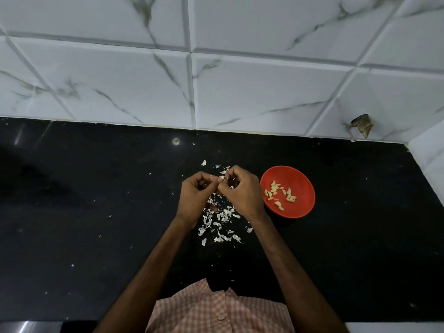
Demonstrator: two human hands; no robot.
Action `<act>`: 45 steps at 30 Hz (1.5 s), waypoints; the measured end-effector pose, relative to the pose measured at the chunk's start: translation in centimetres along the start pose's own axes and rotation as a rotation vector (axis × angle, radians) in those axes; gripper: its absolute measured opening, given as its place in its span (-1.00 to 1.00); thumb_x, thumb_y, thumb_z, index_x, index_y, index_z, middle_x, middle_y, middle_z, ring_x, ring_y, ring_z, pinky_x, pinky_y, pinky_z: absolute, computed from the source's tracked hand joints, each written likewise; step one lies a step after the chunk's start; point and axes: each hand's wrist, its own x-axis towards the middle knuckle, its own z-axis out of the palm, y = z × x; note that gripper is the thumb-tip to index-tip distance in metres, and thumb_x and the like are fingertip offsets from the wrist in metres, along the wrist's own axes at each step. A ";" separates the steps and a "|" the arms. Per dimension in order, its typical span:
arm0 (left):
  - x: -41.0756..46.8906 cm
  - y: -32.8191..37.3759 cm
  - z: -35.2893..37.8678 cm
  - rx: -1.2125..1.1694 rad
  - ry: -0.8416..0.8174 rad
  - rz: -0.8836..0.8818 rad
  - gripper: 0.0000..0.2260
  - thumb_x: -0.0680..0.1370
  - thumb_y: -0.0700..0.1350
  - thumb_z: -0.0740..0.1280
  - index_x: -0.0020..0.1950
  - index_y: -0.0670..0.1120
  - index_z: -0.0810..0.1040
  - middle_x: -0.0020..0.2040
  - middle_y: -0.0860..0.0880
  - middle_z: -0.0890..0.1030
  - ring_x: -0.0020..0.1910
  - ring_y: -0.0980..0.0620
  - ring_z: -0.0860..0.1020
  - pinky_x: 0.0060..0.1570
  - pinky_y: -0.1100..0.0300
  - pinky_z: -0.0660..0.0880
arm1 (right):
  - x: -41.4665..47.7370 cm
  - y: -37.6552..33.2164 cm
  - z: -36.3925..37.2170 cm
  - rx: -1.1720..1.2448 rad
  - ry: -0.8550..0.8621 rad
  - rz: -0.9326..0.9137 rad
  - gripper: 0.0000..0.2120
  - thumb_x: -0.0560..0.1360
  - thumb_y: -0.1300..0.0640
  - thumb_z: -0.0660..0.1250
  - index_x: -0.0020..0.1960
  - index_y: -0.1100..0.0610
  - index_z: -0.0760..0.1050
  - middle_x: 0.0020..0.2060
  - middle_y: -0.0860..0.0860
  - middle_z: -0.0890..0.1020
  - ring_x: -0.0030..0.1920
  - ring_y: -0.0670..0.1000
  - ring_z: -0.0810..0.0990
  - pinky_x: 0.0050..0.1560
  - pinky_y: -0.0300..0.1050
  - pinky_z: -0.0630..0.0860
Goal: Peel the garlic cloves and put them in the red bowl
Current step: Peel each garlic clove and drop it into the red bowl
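Garlic clove [222, 178] — pinched between touching fingers [214, 183].

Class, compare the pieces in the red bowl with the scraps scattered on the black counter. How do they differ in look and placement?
Colour: the peeled cloves are yellowish; the skins are white.
Shape: the peeled cloves look plump and curved; the skins are thin, ragged flakes.
Placement: the peeled cloves sit together inside the red bowl; the skins lie strewn on the counter.
Both are small and pale.
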 end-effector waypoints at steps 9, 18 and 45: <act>0.4 0.4 -0.3 -0.059 -0.029 0.032 -0.84 0.56 -0.28 0.42 0.14 -0.16 0.60 -0.03 -0.15 0.70 -0.13 -0.02 0.68 -0.51 0.16 0.57 | 0.0 -0.2 0.0 0.031 -0.014 -0.013 -0.82 0.43 -0.08 0.36 -0.18 0.04 0.49 -0.30 -0.13 0.56 -0.28 -0.09 0.56 -0.24 0.10 0.59; 0.5 0.5 -0.4 -0.044 -0.099 0.063 -0.81 0.61 -0.25 0.36 0.21 -0.18 0.63 0.07 -0.16 0.71 -0.06 -0.03 0.66 -0.45 0.21 0.57 | -0.1 -0.4 -0.1 0.317 -0.087 0.121 -0.87 0.52 0.22 0.43 -0.17 0.10 0.54 -0.27 -0.04 0.64 -0.25 -0.06 0.62 -0.21 -0.15 0.58; 0.6 -0.4 -0.4 -0.110 0.008 0.065 -0.75 0.50 -0.15 0.45 0.15 -0.21 0.64 -0.06 -0.12 0.70 -0.20 0.02 0.61 -0.41 0.16 0.57 | 0.5 -0.3 -0.9 0.187 0.006 0.007 -0.87 0.57 0.33 0.36 0.03 0.14 0.62 -0.11 -0.08 0.70 -0.10 -0.13 0.69 -0.08 -0.20 0.65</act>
